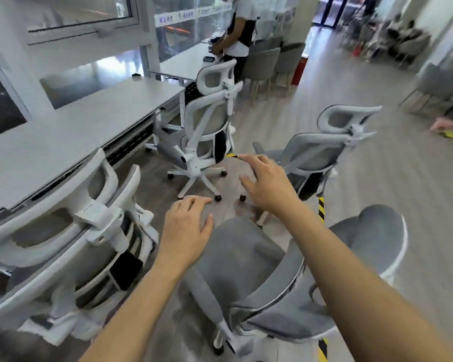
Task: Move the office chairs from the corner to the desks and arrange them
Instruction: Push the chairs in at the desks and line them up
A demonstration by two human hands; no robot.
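Several white-framed grey mesh office chairs stand around me. One chair (63,231) is tucked at the long white desk (63,142) on my left. A second chair (207,126) stands by the desk further ahead. A third chair (322,150) stands loose on the floor ahead to the right. A fourth chair (259,278) is right below me, its seat facing away. My left hand (187,226) hovers flat above its seat with fingers relaxed. My right hand (264,184) reaches forward with spread fingers and holds nothing.
A person (239,30) stands at the far desk (188,61). Grey padded chairs (267,64) line up behind them. Black-and-yellow floor tape (321,207) runs along the wooden floor. More chairs (434,84) stand at the right.
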